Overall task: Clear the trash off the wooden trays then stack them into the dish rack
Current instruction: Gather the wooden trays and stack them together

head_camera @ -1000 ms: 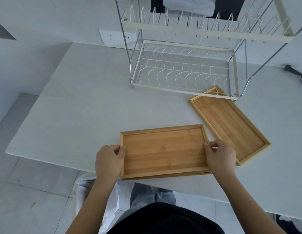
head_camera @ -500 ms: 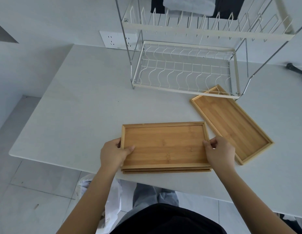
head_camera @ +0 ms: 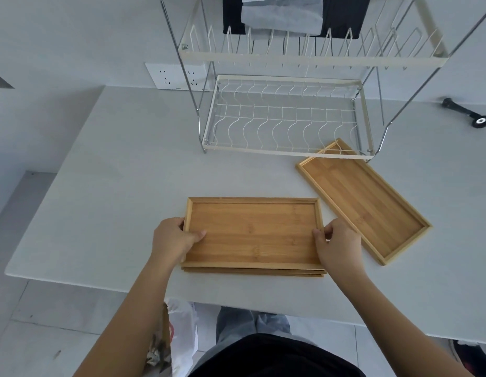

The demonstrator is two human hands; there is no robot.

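my left hand and right hand clasp short ends of bamboo tray stack | stiff, light, smooth; grip rims | dish rack beyond fingertips

We reach both bare forearms forward and down, converging slightly from the lower corners of the view. Our left hand is curled, knuckles up, its thumb stretched inward and lying flat while the fingers tuck out of sight beneath. Our right hand mirrors it, back of the hand up, fingers bent and closed in a grip, thumb pointing inward.
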